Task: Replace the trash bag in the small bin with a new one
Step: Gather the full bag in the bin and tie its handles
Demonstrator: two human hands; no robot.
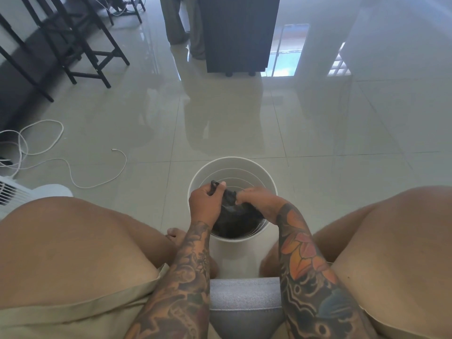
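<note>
A small round white bin [232, 165] stands on the tiled floor between my knees. A black trash bag [234, 216] sits bunched in its near half, while the far inner wall is bare. My left hand [204, 204] grips a black handle loop of the bag above the bin. My right hand [254, 199] pinches the bunched bag top just beside it. Both hands are over the bin's opening, close together.
I sit on a grey seat [244, 297]. A white cable [73, 172] loops over the floor at the left, next to a white fan [14, 192]. Dark chairs [80, 45] stand at the far left. A dark cabinet [239, 33] and a person's legs [183, 25] are ahead.
</note>
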